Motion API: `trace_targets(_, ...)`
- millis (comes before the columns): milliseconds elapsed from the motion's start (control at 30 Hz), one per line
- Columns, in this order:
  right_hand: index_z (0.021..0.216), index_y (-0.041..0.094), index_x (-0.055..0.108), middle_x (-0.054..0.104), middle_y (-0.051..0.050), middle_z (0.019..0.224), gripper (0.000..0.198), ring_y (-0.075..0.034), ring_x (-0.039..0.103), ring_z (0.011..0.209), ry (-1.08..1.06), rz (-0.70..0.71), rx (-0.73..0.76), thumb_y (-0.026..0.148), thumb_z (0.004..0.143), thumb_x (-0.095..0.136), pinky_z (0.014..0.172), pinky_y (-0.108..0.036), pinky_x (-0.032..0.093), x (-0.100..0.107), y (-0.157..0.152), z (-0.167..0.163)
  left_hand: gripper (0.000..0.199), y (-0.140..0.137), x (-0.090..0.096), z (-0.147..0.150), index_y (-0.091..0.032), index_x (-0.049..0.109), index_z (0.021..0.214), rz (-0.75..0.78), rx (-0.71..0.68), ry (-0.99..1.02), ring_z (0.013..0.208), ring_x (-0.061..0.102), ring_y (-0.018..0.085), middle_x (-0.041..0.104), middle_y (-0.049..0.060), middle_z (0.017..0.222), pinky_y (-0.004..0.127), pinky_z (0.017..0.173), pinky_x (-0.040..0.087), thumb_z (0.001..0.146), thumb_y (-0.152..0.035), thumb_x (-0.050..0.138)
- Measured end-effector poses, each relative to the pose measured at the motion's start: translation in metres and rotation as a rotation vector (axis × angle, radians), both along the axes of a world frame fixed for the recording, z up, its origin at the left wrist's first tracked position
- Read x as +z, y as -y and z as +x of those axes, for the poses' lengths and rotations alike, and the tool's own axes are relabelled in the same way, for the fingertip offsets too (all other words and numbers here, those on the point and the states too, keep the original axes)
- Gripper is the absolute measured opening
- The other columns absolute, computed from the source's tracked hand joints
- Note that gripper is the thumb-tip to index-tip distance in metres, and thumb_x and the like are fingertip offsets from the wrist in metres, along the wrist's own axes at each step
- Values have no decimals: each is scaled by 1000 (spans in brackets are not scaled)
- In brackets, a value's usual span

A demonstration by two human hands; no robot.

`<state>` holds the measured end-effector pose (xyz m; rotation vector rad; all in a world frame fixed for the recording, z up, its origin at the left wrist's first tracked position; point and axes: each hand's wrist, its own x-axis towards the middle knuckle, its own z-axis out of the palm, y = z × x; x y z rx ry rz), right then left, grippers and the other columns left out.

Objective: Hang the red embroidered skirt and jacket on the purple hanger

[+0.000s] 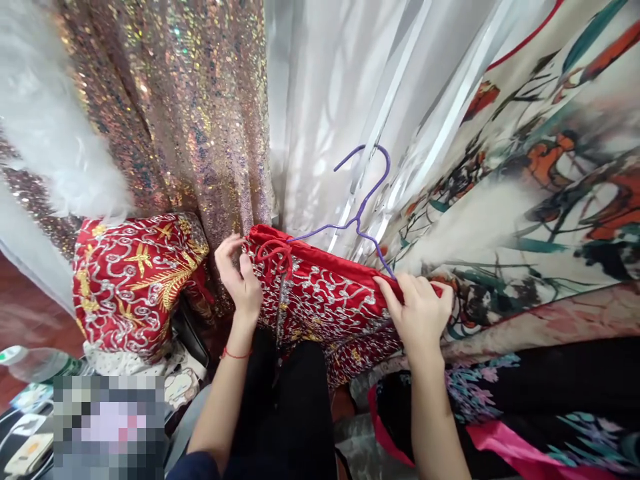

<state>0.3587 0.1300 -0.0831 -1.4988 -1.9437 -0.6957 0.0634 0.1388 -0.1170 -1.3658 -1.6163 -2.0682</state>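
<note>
A red skirt (330, 293) with silver embroidery and a tied red cord hangs across the middle, its plain red waistband uppermost. From inside the waistband rises a purple hanger (357, 220), its hook free of any rail and in front of the white curtain. My right hand (420, 310) is closed over the right end of the waistband, where the hanger's arm goes in. At the opposite end, my left hand (240, 277) has its fingers curled at the skirt's edge beside the cord bow; the fingertips are partly hidden. The hanger's lower part is out of sight inside the skirt.
Left lies a matching red embroidered garment (135, 280) with gold patterns, below white fluff (60, 113). Sequinned fabric (200, 100), white sheer cloth (320, 87) and printed cloth (525, 173) hang behind. A bottle (45, 363) lies lower left; black floral fabric (550, 400) lower right.
</note>
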Motion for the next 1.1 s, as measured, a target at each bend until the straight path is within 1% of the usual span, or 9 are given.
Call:
trace_targets(100,74,22,57,63,-2,66,41,-20,53,70,-38,-10,26,50,101,43,82,-35,33,0,-1,0,28,18,-9,27,-21,61,91,0,27,-90,96,62,20,65,7,91,38,93,47,100,-35,38)
trace_targets(200,75,21,58,65,-2,68,37,-19,53,70,-46,18,44,46,101,45,83,-34,33,-2,-1,0,17,18,-10,47,-19,61,100,-123,-108,-167,97,61,20,66,8,98,38,94,47,96,-33,52)
trace_targets(267,76,21,57,64,-1,67,36,-18,53,69,-27,71,41,44,101,46,82,-34,32,-4,-1,-1,27,10,-5,53,-17,57,108,-158,-100,-98,101,59,22,64,11,106,38,94,48,92,-39,61)
trace_targets(500,76,20,57,63,2,66,30,-15,52,66,10,202,27,38,99,53,82,-33,33,-10,-5,-4,21,-13,14,44,-19,58,96,-77,-62,-44,92,57,19,59,6,95,34,87,48,92,-39,63)
trace_targets(667,86,20,62,65,-2,76,27,-19,54,75,-62,222,-19,45,95,56,87,-38,35,-9,-1,-15,7,-14,11,31,-21,67,92,66,-100,-269,107,57,22,64,7,104,38,96,46,87,-19,63)
trace_targets(867,100,21,61,66,-12,101,17,-31,58,104,-327,557,74,27,84,66,92,-50,41,-5,28,-65,28,0,2,18,-24,69,78,88,-259,-521,137,48,28,64,5,129,48,108,40,85,-4,51)
trace_targets(933,98,23,60,67,-7,91,15,-25,63,92,-400,486,267,18,85,63,87,-44,45,-7,35,-89,34,9,-4,15,-24,70,85,83,-345,-532,140,47,28,62,6,135,49,108,41,84,0,46)
trace_targets(1000,103,23,58,66,-3,85,16,-17,63,77,-558,250,448,17,88,60,76,-34,49,-10,37,-115,39,19,-10,13,-24,69,97,63,-433,-465,139,49,26,60,8,136,47,107,44,85,1,42)
trace_targets(1100,115,20,56,63,-3,90,30,-13,60,69,-755,-96,484,33,90,64,63,-27,49,-18,29,-150,33,31,-21,11,-22,65,107,22,-467,-257,126,58,21,62,9,131,42,105,48,91,-3,43)
